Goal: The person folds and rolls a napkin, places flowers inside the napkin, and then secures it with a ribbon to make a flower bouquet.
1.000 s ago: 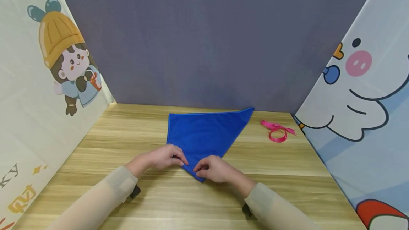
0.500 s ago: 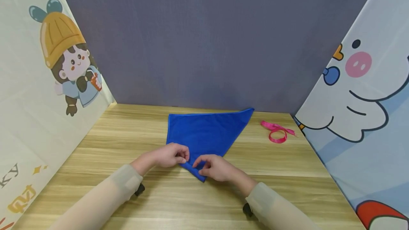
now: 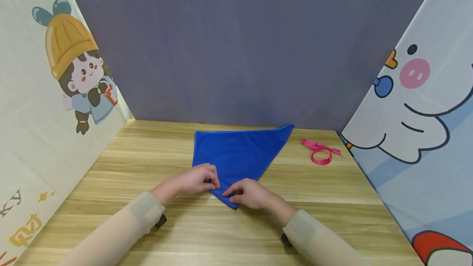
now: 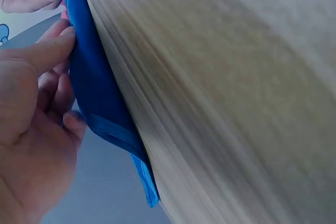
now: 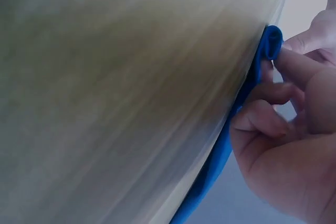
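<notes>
loosely curled, left hand (image 3: 201, 178) and right hand (image 3: 251, 194) pinch blue cloth (image 3: 240, 153) along its rolled edge (image 5: 272, 43).

A wooden table (image 3: 129, 159) with light, streaky grain carries a blue cloth (image 3: 236, 151) near its middle, spread out with its near edge rolled over and its far right corner reaching the back of the tabletop. To the right, apart from the cloth, lies a pink ribbon (image 3: 317, 147), partly curled into a loop.
</notes>
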`<state>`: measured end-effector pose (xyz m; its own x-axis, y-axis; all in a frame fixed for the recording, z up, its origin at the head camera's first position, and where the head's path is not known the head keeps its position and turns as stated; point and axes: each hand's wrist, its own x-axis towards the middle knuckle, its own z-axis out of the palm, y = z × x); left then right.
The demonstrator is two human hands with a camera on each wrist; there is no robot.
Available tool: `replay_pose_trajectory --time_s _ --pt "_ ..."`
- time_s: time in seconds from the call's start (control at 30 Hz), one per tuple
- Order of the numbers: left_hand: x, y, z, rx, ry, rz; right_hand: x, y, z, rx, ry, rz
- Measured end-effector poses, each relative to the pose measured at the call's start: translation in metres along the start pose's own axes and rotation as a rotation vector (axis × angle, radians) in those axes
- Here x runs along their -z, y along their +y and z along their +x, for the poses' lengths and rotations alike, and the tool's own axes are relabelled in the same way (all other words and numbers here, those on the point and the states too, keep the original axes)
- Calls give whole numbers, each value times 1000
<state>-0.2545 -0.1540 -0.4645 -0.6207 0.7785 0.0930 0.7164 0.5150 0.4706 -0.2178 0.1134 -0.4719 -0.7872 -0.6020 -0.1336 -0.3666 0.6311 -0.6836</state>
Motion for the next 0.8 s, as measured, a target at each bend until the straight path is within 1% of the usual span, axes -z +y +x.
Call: replay_pose_trajectory --time_s 0.13,0.2,0.3,0.47,0.57,0.7,0.8 --pt "0 1 -3 -9 -21 19 -2 -2 1 2 25 -66" --pt "0 1 -4 -9 -33 26 -2 -3 1 1 22 -82" --pt "0 0 -5 -24 -37 35 -2 -5 1 4 10 -95" --pt "1 1 -6 -16 -50 33 -3 -8 1 16 -1 -93" --pt "1 2 -6 -4 -73 11 -2 -8 0 31 -5 -105" --pt "1 3 -8 -35 -96 -33 1 -9 -4 57 -25 -118" --pt "0 4 -10 -39 -125 -86 3 -9 -8 72 -61 -102"
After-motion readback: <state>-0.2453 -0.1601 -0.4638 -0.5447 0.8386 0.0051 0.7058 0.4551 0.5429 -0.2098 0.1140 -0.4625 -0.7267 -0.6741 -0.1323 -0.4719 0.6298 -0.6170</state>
